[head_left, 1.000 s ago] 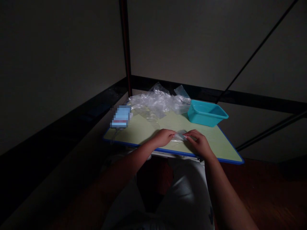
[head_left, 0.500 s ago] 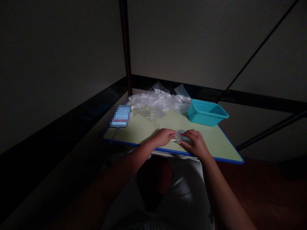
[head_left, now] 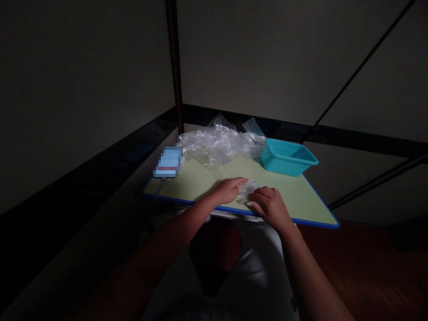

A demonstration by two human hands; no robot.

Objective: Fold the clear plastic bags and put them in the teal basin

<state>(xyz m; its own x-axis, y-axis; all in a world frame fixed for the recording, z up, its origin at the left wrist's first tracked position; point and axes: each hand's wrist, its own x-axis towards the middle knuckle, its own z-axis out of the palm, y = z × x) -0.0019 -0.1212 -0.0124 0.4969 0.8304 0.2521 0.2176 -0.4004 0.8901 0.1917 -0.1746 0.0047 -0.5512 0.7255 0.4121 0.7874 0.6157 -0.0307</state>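
Note:
A small clear plastic bag (head_left: 245,189) lies between my hands near the front edge of the pale yellow-green table (head_left: 200,178). At its left side, my left hand (head_left: 229,189) rests on the table with the index finger stretched out along the bag and the thumb near its edge. My right hand (head_left: 267,203) is on the bag's right side, thumb apart from the bent fingers, whose tips touch the plastic. Behind them, a loose heap of clear plastic bags (head_left: 220,140) spreads over the back of the table.
A turquoise basin (head_left: 284,168) stands at the back right of the table. A pixelated phone-like object (head_left: 168,161) with a cable is at the left. Walls rise behind and at the left.
My right hand has moved slightly left and toward me. My left index finger has straightened, and more of the small bag shows between the hands.

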